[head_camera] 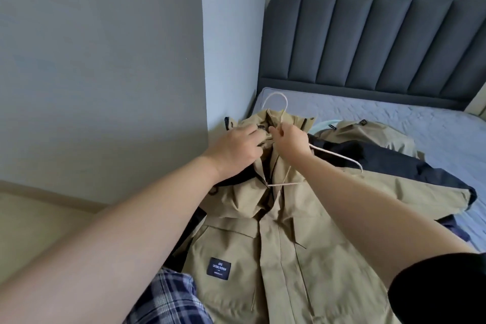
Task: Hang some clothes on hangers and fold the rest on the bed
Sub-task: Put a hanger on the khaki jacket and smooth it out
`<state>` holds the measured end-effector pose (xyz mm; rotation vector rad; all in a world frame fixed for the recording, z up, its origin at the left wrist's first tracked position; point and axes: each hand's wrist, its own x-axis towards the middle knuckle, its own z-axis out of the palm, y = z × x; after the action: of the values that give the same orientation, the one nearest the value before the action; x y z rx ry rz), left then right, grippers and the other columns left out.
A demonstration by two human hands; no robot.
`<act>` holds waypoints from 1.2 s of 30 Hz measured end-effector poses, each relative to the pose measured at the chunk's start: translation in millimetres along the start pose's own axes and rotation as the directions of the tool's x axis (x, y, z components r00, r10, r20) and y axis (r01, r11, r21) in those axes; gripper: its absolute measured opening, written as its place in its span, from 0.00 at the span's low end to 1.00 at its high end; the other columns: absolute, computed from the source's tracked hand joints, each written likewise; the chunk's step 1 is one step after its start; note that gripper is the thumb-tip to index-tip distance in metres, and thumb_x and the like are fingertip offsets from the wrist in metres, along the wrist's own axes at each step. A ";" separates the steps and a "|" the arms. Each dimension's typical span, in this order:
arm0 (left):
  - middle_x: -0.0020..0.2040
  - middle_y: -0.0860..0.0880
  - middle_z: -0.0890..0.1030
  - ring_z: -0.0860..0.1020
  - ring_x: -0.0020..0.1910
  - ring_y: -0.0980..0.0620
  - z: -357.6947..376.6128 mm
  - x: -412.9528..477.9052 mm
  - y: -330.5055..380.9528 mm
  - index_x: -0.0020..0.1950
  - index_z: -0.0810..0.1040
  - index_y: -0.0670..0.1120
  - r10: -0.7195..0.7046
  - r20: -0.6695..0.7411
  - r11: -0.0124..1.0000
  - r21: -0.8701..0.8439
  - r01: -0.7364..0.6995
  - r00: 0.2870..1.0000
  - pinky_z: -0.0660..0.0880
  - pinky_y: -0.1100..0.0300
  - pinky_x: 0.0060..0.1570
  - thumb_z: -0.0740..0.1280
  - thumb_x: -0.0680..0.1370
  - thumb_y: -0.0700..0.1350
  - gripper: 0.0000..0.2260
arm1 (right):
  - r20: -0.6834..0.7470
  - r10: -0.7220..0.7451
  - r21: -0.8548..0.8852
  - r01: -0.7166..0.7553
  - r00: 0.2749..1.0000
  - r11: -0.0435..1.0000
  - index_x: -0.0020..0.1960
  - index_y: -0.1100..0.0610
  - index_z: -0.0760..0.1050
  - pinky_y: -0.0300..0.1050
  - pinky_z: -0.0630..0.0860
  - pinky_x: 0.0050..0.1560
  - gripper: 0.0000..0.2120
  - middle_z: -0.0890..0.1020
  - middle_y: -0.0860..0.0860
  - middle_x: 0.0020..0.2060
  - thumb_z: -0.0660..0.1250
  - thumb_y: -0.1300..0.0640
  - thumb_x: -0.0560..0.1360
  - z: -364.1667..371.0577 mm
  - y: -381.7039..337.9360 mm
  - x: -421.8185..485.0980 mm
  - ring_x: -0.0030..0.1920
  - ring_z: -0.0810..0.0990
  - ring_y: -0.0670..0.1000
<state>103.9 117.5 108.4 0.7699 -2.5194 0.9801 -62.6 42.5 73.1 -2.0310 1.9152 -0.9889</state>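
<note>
A dark rectangular sewn patch (218, 268) on the front of the khaki fabric jacket (302, 279) read "CASUAL FASHION" in white. Its short top line and tiny bottom line were too blurred to read.

One wide-angle view from the person's head looks forward and down along both bare forearms, with the left hand (234, 150) and right hand (292, 139) at arm's length near frame centre. The khaki fabric jacket (276, 244) lies close under the lens. Farther off are the dark grey padded headboard (368, 42) ahead-right and a pale grey wall (100, 60) on the left.
</note>
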 end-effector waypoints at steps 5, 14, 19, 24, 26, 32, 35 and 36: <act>0.31 0.44 0.74 0.76 0.32 0.46 -6.2 -15.8 11.6 0.28 0.75 0.41 -0.102 -0.193 0.994 -0.064 0.091 0.976 0.66 0.61 0.37 0.73 0.65 0.29 0.12 | 0.111 0.064 0.127 -0.078 0.992 0.989 0.41 0.59 0.73 0.47 0.69 0.40 0.17 0.73 0.51 0.31 0.56 0.50 0.82 1.4 -28.5 3.6 0.40 0.74 0.55; 0.40 0.41 0.77 0.77 0.39 0.42 14.1 -58.2 55.1 0.41 0.80 0.38 -0.277 0.028 0.872 -0.412 0.263 0.960 0.74 0.56 0.38 0.66 0.68 0.32 0.05 | 0.090 0.153 0.398 -0.177 0.984 0.900 0.32 0.56 0.75 0.33 0.62 0.23 0.19 0.71 0.47 0.24 0.61 0.53 0.80 -1.2 -43.6 -8.6 0.24 0.67 0.45; 0.45 0.47 0.80 0.79 0.40 0.47 4.3 -75.1 33.0 0.58 0.80 0.44 -0.699 0.044 0.571 -0.566 0.595 0.713 0.78 0.53 0.39 0.65 0.75 0.49 0.15 | 0.094 0.140 0.521 -0.168 0.986 0.837 0.31 0.57 0.74 0.40 0.65 0.33 0.19 0.72 0.52 0.28 0.61 0.56 0.80 -15.9 -40.8 -18.3 0.28 0.67 0.48; 0.61 0.43 0.75 0.73 0.59 0.41 6.8 -64.7 -3.1 0.69 0.69 0.44 -0.754 0.381 0.474 -0.249 0.845 0.535 0.70 0.52 0.56 0.66 0.77 0.56 0.25 | 0.092 0.047 0.537 -0.089 0.995 0.839 0.30 0.57 0.73 0.43 0.67 0.36 0.18 0.73 0.53 0.27 0.62 0.59 0.79 -23.1 -60.4 -27.4 0.29 0.68 0.50; 0.56 0.40 0.79 0.77 0.56 0.40 11.6 -57.5 -2.3 0.61 0.76 0.40 -0.703 0.533 0.380 -0.279 0.882 0.471 0.72 0.53 0.53 0.63 0.80 0.51 0.17 | 0.080 -0.005 0.549 -0.040 0.997 0.835 0.29 0.57 0.73 0.45 0.67 0.36 0.19 0.72 0.54 0.26 0.63 0.59 0.79 -26.0 -72.8 -30.8 0.28 0.68 0.52; 0.47 0.43 0.82 0.78 0.47 0.40 16.6 -50.5 15.8 0.55 0.79 0.44 -0.781 0.400 0.282 -0.458 0.843 0.479 0.75 0.51 0.47 0.59 0.81 0.48 0.12 | 0.116 -0.111 0.484 0.041 0.987 0.874 0.33 0.66 0.76 0.42 0.67 0.36 0.16 0.73 0.54 0.27 0.64 0.60 0.77 -20.8 -91.2 -45.9 0.29 0.69 0.50; 0.46 0.44 0.82 0.78 0.47 0.41 21.3 -55.5 17.9 0.54 0.79 0.45 -0.782 0.416 0.232 -0.496 0.837 0.464 0.74 0.52 0.46 0.59 0.81 0.47 0.11 | 0.179 -0.187 0.479 0.081 0.966 0.874 0.40 0.67 0.78 0.45 0.73 0.43 0.10 0.77 0.54 0.32 0.66 0.61 0.76 -22.3 -86.9 -48.8 0.35 0.75 0.49; 0.46 0.44 0.82 0.78 0.46 0.42 22.2 -57.8 17.3 0.54 0.79 0.45 -0.794 0.406 0.221 -0.500 0.837 0.453 0.73 0.53 0.44 0.59 0.81 0.46 0.10 | 0.193 -0.218 0.487 0.100 0.957 0.868 0.42 0.64 0.79 0.45 0.75 0.46 0.06 0.79 0.52 0.35 0.66 0.62 0.76 -24.9 -85.0 -48.9 0.38 0.77 0.48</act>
<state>137.6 133.8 56.1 1.6074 -1.7217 -0.3279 -4.6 109.1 122.4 -1.9264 1.2429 -1.0597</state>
